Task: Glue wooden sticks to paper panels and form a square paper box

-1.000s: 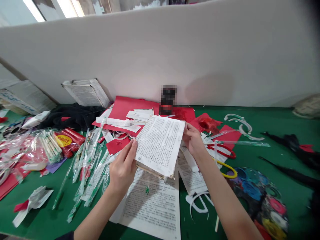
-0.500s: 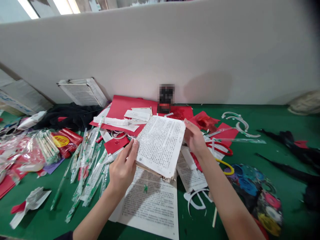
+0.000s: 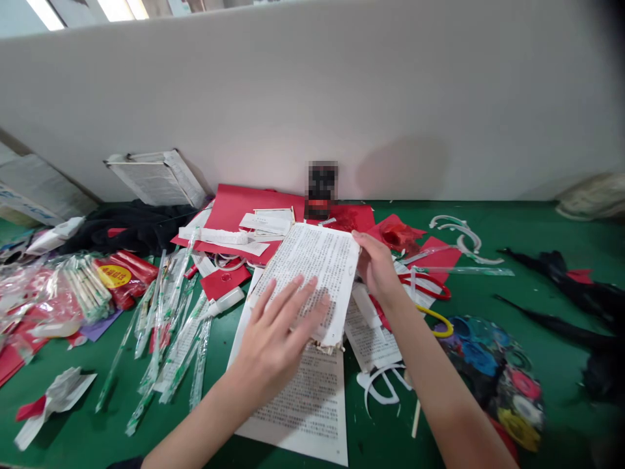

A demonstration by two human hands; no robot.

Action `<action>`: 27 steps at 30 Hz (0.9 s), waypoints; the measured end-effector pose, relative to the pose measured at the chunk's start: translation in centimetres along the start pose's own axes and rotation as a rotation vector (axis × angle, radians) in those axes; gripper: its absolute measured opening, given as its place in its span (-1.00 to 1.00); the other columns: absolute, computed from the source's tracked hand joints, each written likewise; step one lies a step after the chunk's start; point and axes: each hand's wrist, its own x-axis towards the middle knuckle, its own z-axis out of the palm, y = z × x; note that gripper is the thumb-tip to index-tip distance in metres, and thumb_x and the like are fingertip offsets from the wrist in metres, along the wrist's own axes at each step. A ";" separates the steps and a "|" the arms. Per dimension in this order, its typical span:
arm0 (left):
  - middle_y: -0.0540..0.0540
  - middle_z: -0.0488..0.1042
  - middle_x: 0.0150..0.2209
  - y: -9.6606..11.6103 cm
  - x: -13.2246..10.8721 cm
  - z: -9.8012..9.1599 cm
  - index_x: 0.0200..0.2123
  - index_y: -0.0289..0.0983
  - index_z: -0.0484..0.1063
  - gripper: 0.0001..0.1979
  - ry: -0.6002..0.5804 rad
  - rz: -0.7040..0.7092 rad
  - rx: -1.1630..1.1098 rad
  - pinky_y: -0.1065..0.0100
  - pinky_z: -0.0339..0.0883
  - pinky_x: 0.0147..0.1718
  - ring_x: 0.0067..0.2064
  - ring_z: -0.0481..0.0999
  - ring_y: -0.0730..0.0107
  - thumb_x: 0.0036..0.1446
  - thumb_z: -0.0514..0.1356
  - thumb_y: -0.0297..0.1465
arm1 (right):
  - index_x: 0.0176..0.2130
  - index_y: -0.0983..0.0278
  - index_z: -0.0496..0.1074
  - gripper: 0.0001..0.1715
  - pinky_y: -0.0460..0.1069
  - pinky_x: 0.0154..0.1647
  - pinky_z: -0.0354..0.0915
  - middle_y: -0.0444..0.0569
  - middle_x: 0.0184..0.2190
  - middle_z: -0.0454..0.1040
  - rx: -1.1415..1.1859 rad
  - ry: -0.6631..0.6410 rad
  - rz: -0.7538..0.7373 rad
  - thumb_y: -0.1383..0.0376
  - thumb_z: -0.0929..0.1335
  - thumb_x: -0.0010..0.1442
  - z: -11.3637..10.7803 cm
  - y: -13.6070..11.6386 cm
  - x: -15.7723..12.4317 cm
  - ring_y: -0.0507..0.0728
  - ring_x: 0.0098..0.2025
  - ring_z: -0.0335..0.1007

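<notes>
A panel covered with printed paper (image 3: 319,254) is tilted up in front of me, its lower edge uneven. My right hand (image 3: 378,270) grips its upper right edge, thumb over the front. My left hand (image 3: 278,335) lies flat across the panel's lower left face with fingers spread, hiding part of the print. Under it, a larger printed sheet (image 3: 307,417) rests on the green tabletop. To the left of the panel are a small white tube (image 3: 227,301) and a red paper piece (image 3: 222,283).
Several plastic-wrapped sticks (image 3: 156,326) lie at left, near a red package (image 3: 120,277). A paint-smeared palette (image 3: 493,371) is at right, beside red-handled scissors (image 3: 430,286). A paper-covered frame (image 3: 156,179) leans against the white partition (image 3: 312,91). Black cloth (image 3: 127,228) is behind.
My left hand has let go of the panel's left edge and moved right onto its face, fingers spreading. My right hand keeps its grip.
</notes>
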 end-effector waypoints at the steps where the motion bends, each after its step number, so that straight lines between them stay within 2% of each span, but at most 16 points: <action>1: -0.15 0.28 0.24 0.4 0.2 -0.3 0.17 -0.25 0.27 -0.49 -0.066 0.030 -0.065 -0.07 -0.11 0.30 0.32 0.13 0.16 0.14 0.14 -0.58 | -0.52 0.25 0.46 -0.79 -0.08 -0.42 0.21 -0.18 -0.55 0.41 0.002 0.005 0.002 0.20 0.43 0.06 0.0 0.0 0.0 0.00 -0.46 0.29; 4: -0.12 0.21 0.29 1.4 0.8 -1.1 0.23 -0.30 0.17 -0.45 -0.198 0.101 -0.208 -0.04 -0.23 0.32 0.34 0.05 0.18 0.19 0.15 -0.36 | -0.51 0.26 0.46 -0.79 -0.07 -0.41 0.22 -0.18 -0.55 0.42 0.011 0.019 0.002 0.20 0.44 0.05 0.1 0.0 -0.1 0.01 -0.46 0.30; 6: -0.16 0.23 0.27 1.7 1.1 -1.2 0.23 -0.38 0.15 -0.42 -0.223 0.127 -0.240 -0.04 -0.19 0.32 0.33 0.07 0.16 0.22 0.13 -0.24 | -0.51 0.26 0.46 -0.80 -0.07 -0.40 0.23 -0.19 -0.57 0.41 0.021 0.027 -0.006 0.20 0.44 0.04 0.2 0.0 -0.2 0.01 -0.47 0.31; 8: -0.18 0.29 0.23 2.1 1.2 -1.0 0.21 -0.42 0.18 -0.47 -0.195 0.130 -0.221 -0.03 -0.08 0.29 0.31 0.14 0.15 0.25 0.10 -0.26 | -0.52 0.26 0.46 -0.80 -0.07 -0.40 0.24 -0.19 -0.58 0.40 0.029 0.033 -0.011 0.21 0.44 0.04 0.3 0.0 -0.2 0.02 -0.47 0.31; 10: -0.20 0.36 0.17 2.7 0.7 -0.5 0.16 -0.42 0.24 -0.55 -0.100 0.101 -0.187 0.04 0.12 0.22 0.24 0.25 0.16 0.25 0.12 -0.36 | -0.52 0.26 0.46 -0.80 -0.07 -0.41 0.24 -0.19 -0.57 0.40 0.035 0.036 -0.012 0.21 0.44 0.04 0.3 0.0 -0.1 0.01 -0.47 0.31; 13: -0.24 0.47 0.03 4.0 -1.2 0.5 0.06 -0.38 0.35 -0.60 0.183 -0.053 -0.152 0.24 0.41 -0.06 0.00 0.46 0.21 0.14 0.24 -0.45 | -0.52 0.26 0.45 -0.79 -0.07 -0.39 0.26 -0.18 -0.57 0.40 0.039 0.040 -0.008 0.20 0.44 0.04 0.4 0.1 -0.2 0.02 -0.46 0.33; 15: -0.22 0.48 -0.05 5.0 -2.6 1.3 0.00 -0.34 0.39 -0.62 0.341 -0.166 -0.142 0.33 0.47 -0.19 -0.10 0.50 0.28 0.07 0.28 -0.53 | -0.54 0.25 0.43 -0.78 -0.06 -0.37 0.27 -0.18 -0.58 0.38 0.039 0.047 -0.004 0.20 0.44 0.04 0.4 0.1 -0.2 0.03 -0.44 0.36; 17: -0.25 0.45 -0.01 5.7 -3.4 2.0 -0.01 -0.35 0.37 -0.60 0.385 -0.219 -0.145 0.37 0.49 -0.26 -0.12 0.52 0.29 0.05 0.30 -0.55 | -0.54 0.24 0.41 -0.77 -0.05 -0.36 0.28 -0.18 -0.58 0.38 0.038 0.053 -0.003 0.19 0.44 0.03 0.5 0.2 -0.2 0.05 -0.42 0.38; 21: -0.37 0.45 0.03 6.0 -2.6 2.9 0.02 -0.43 0.36 -0.54 0.326 -0.185 -0.079 0.29 0.51 -0.29 -0.15 0.55 0.22 0.03 0.34 -0.50 | -0.56 0.23 0.38 -0.75 -0.01 -0.32 0.32 -0.17 -0.58 0.40 0.041 0.056 -0.001 0.18 0.44 0.01 0.9 0.2 -0.3 0.10 -0.36 0.42; 24: -0.36 0.48 0.01 5.7 -1.4 3.0 0.07 -0.48 0.32 -0.56 0.271 -0.168 -0.144 0.28 0.51 -0.15 -0.01 0.52 0.19 0.09 0.24 -0.62 | -0.57 0.23 0.37 -0.74 0.00 -0.30 0.33 -0.16 -0.57 0.42 0.049 0.059 -0.017 0.18 0.45 0.00 1.1 0.2 -0.2 0.12 -0.34 0.43; 27: -0.32 0.48 0.03 5.1 -1.0 2.9 0.10 -0.47 0.31 -0.57 0.265 -0.189 -0.260 0.34 0.44 0.01 0.08 0.47 0.28 0.14 0.11 -0.71 | -0.58 0.23 0.39 -0.76 0.01 -0.30 0.32 -0.15 -0.57 0.43 0.047 0.080 -0.055 0.20 0.45 -0.01 0.9 0.3 -0.1 0.11 -0.35 0.42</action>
